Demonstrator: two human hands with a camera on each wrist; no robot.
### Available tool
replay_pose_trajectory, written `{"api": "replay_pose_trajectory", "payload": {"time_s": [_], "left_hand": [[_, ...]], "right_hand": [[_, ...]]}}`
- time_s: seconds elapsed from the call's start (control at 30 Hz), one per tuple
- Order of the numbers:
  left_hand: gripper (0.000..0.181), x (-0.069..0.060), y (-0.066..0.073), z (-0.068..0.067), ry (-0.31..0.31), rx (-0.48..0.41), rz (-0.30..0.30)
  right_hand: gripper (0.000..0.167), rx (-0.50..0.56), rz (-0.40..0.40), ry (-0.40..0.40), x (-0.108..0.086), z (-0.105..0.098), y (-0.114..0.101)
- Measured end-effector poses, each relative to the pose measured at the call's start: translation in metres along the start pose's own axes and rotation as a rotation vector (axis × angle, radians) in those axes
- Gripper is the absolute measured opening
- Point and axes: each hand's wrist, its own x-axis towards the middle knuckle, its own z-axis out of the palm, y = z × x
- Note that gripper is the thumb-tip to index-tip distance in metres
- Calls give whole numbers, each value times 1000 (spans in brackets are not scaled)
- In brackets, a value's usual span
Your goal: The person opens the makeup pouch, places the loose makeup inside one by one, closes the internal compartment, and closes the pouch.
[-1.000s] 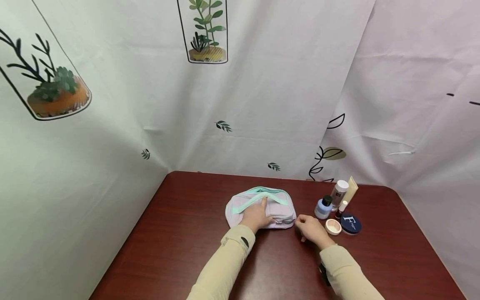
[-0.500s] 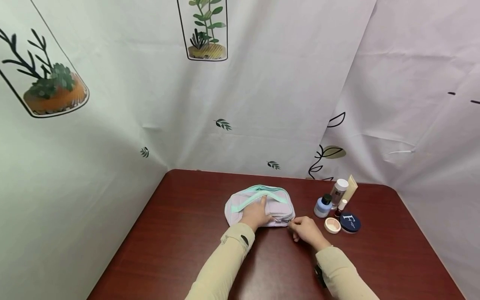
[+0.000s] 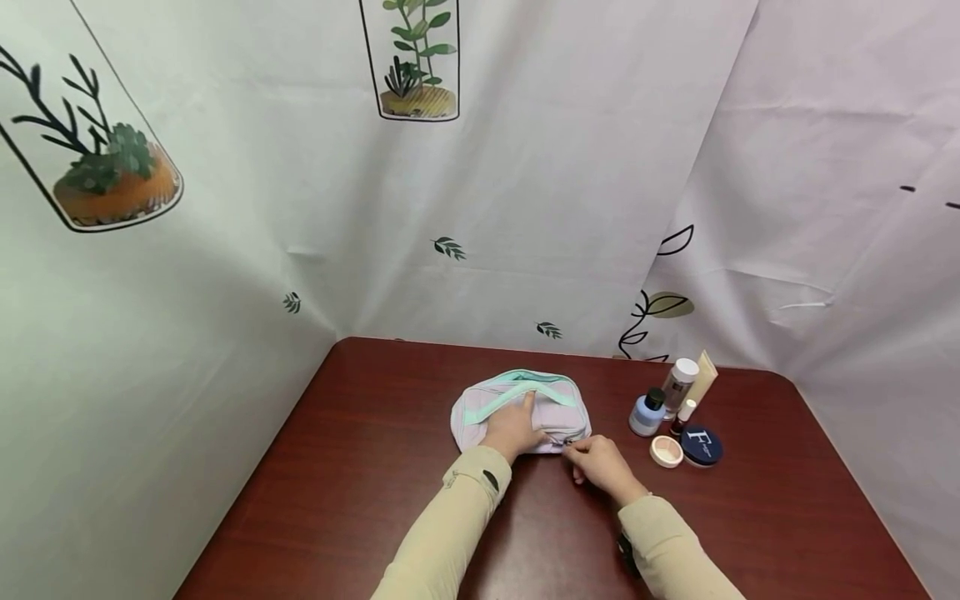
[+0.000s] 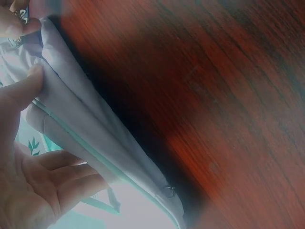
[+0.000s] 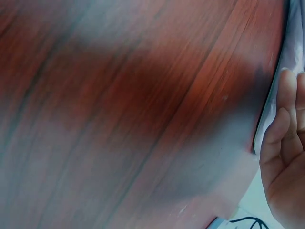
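A pale lilac cosmetic pouch with mint-green trim and a mint handle strap lies on the table. My left hand grips it, thumb on the near side and fingers spread over the top. At its near right edge, the fingers of my right hand pinch a small metal zipper pull, seen at the upper left in the left wrist view. Much of the zipper is hidden by my hands. The right wrist view catches the curled lower fingers of the right hand against the pouch's side.
Right of the pouch stand a blue bottle with black cap, a clear bottle with white cap, a cream tube and a small dark vial. A round open pot and navy compact lie nearby on the brown table.
My right hand has moved left along the pouch's near edge from its right corner, drawing the zipper pull with it. The left hand and pouch have stayed in place.
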Motion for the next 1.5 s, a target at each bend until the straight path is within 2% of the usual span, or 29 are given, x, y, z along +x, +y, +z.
{"api": "replay_pose_trajectory", "payload": {"time_s": [0.13,0.2,0.33,0.43,0.5,0.6,0.73,0.8,0.9,1.0,1.17,1.27,1.4,1.5], "left_hand": [[87,0,0,0,-1,11,2],[88,-1,1,0,3,16,12],[91,-8,0,0,-9,30,38],[94,-14,-3,0,-34,24,70],[95,-16,-6,-1,-51,14,106],[91,-19,-12,-7,-76,2,186],[81,-20,-20,-17,-121,-33,299],[77,-20,-22,-23,-142,-74,335],[73,-21,-25,-29,-163,-120,363],[72,-22,-26,-29,-178,-148,361],[63,-18,-28,-28,-187,-167,359],[53,-15,-26,-29,-159,-146,369],[50,-11,-22,-35,-120,-65,362],[52,-9,-19,-42,-122,-8,331]], "right_hand": [[23,-14,-10,1,1,0,0],[25,-23,14,-19,-1,-2,1],[34,-29,156,-56,-3,-12,7],[36,-23,264,-21,-1,-23,12],[35,-17,295,18,1,-30,15],[33,-16,302,51,5,-39,18],[34,-77,251,97,9,-45,18],[39,-83,226,113,11,-46,18],[46,4,202,97,15,-46,14],[48,89,188,70,18,-45,13],[45,66,181,76,18,-42,15],[46,160,224,44,17,-40,13],[41,358,276,-63,14,-36,9],[33,423,287,-152,12,-34,8]]}}
